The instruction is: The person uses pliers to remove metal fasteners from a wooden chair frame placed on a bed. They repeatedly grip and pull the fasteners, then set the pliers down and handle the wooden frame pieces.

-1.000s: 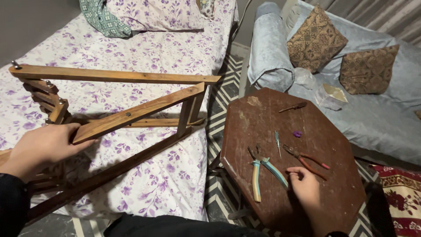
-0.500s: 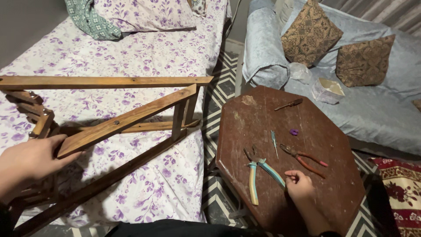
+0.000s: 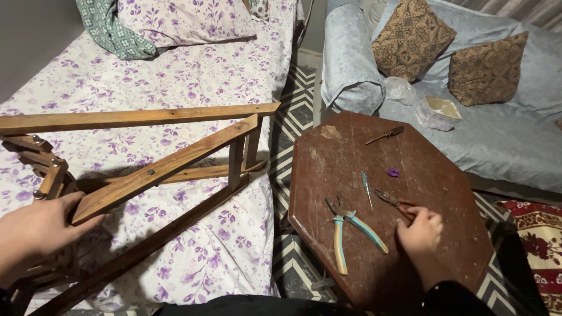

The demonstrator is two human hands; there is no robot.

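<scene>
Now | red-handled pliers (image 3: 391, 201) under right hand (image 3: 419, 232) fingers | left hand (image 3: 36, 229) on wooden frame (image 3: 146, 169)

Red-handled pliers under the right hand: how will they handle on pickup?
The red-handled pliers look like rigid metal, so probably dense for their size. The pivot may let the handles swing apart unless both are gripped. They lie flat on the table, so rolling seems unlikely. The right hand covers the handles.

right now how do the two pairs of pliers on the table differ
The blue-handled pliers lie free and in full view, handles spread wide; the red-handled pliers sit under the right hand, which covers their handles. The blue pair has pale blue and yellowish grips; the other shows reddish ones. The blue pair looks larger. Both rest on the brown octagonal table, jaws pointing away.
</scene>
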